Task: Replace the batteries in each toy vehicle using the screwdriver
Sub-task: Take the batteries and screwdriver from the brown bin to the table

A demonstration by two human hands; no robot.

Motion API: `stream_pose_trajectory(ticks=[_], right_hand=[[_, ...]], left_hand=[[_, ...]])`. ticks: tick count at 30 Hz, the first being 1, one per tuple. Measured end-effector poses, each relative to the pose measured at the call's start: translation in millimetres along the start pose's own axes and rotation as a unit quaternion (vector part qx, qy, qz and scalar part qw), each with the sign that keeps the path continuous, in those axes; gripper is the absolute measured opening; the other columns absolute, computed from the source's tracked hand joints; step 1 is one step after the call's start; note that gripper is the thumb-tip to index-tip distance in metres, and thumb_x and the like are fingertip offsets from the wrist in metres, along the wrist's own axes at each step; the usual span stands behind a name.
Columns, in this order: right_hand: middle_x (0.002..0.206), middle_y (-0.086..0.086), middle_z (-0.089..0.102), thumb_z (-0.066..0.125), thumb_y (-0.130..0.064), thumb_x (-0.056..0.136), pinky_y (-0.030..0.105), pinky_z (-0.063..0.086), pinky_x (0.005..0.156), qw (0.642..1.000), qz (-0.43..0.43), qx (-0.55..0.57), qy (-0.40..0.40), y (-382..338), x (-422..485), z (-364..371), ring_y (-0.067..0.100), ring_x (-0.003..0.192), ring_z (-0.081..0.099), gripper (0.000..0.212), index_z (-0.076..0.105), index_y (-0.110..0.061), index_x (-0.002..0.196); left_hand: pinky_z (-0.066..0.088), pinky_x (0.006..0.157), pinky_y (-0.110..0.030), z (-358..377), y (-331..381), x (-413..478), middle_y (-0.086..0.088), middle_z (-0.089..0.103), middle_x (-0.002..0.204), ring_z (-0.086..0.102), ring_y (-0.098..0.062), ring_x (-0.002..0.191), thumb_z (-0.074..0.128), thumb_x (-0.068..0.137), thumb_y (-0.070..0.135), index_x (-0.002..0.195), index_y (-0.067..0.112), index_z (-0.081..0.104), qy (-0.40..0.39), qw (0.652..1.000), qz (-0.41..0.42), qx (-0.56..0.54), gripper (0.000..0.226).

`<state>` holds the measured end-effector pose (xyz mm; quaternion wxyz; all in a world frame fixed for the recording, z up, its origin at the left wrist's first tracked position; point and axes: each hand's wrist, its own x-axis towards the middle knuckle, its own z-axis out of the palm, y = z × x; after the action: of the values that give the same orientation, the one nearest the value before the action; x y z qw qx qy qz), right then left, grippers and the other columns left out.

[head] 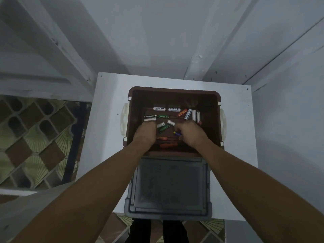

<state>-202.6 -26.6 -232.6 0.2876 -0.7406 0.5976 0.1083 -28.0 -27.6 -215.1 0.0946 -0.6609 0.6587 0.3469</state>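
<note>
Both hands reach into the brown bin (175, 89). The left hand (145, 133) covers batteries (150, 117) at 9 o'clock and the right hand (190, 134) curls near centre; whether either grips anything cannot be told. The screwdriver (168, 145) lies at 6 o'clock. Probable hazard: with loose cells mixed together, spent ones may be picked.

Brown bin (211, 102) touches grey lid (170, 188) on white table (108, 102).

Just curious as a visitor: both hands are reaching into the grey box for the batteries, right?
Wrong box. The head view shows the left hand and right hand reaching into the brown box for the batteries.
</note>
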Motion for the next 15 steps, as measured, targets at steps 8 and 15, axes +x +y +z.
stream_pose_trajectory(ticks=[8,15], right_hand=[[0.078,0.001,0.054,0.056,-0.003,0.087,0.026,0.038,0.06,0.952,0.057,0.294,0.06,0.0,-2.5,-10.9,0.02,0.073,0.052,0.022,0.062,-0.02,0.101],[0.095,0.006,0.059,0.05,-0.007,0.091,0.025,0.036,0.064,0.958,0.092,0.264,0.06,-6.6,13.3,-12.5,0.021,0.083,0.053,0.012,0.059,-0.015,0.091]], left_hand=[[0.034,0.075,-0.026,-1.5,-1.9,1.1,-0.02,0.053,0.118,0.054,-0.035,0.108,0.058,0.087,0.002,0.112,0.004,0.051,-0.003,0.991,0.036,-0.132,0.026],[0.039,0.078,-0.018,4.9,-0.4,11.6,-0.016,0.055,0.121,0.058,-0.03,0.109,0.054,0.084,-0.002,0.115,0.018,0.065,-0.111,0.988,0.066,-0.087,0.039]])
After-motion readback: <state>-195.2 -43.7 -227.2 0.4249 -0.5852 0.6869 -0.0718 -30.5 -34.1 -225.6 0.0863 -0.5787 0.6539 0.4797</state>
